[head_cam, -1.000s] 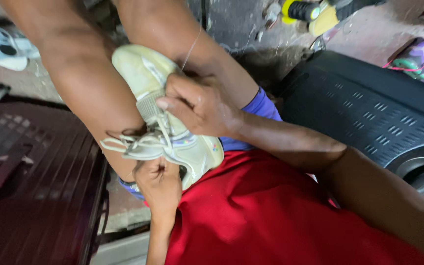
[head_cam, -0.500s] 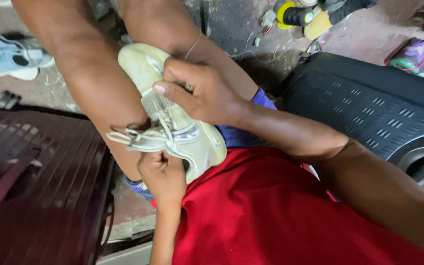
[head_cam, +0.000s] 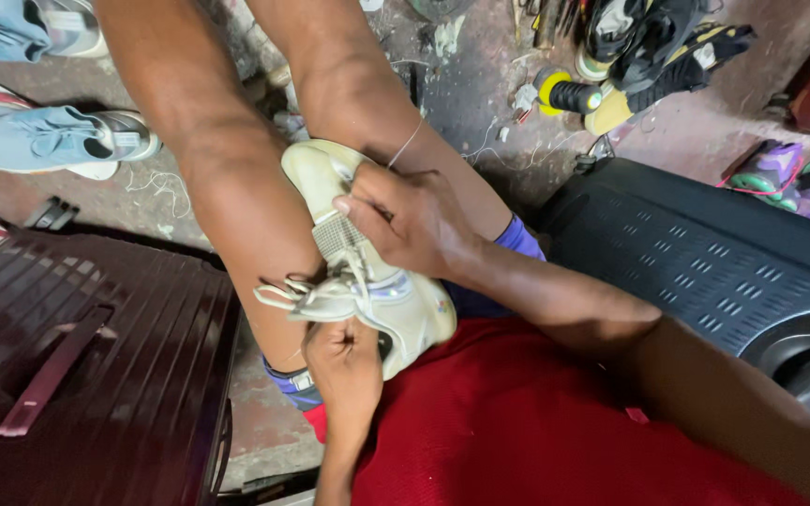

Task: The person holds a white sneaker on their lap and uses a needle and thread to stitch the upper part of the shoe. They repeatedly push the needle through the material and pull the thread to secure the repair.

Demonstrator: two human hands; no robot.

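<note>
At the centre of the frame, one pale cream sneaker (head_cam: 367, 272) lies wedged between a person's two bare knees, its toe pointing to the upper left and its loose laces trailing left. The right hand (head_cam: 414, 225) rests on the upper, fingers pressed together and curled, pinching a single thin thread (head_cam: 405, 145) that runs taut up and to the right. The left hand (head_cam: 344, 361) grips the shoe from below at the heel end, fingers closed around its opening. A red shirt (head_cam: 536, 431) fills the lower right. At the upper left, one light blue sneaker (head_cam: 58, 141) lies on the concrete floor (head_cam: 480, 94). A dark maroon slatted case (head_cam: 77, 365) occupies the lower left, a black ribbed case (head_cam: 705, 262) the right. Two purple-and-green shoes (head_cam: 785, 173) sit at the right edge; one yellow-and-black tool (head_cam: 564, 94) lies near the top.
</note>
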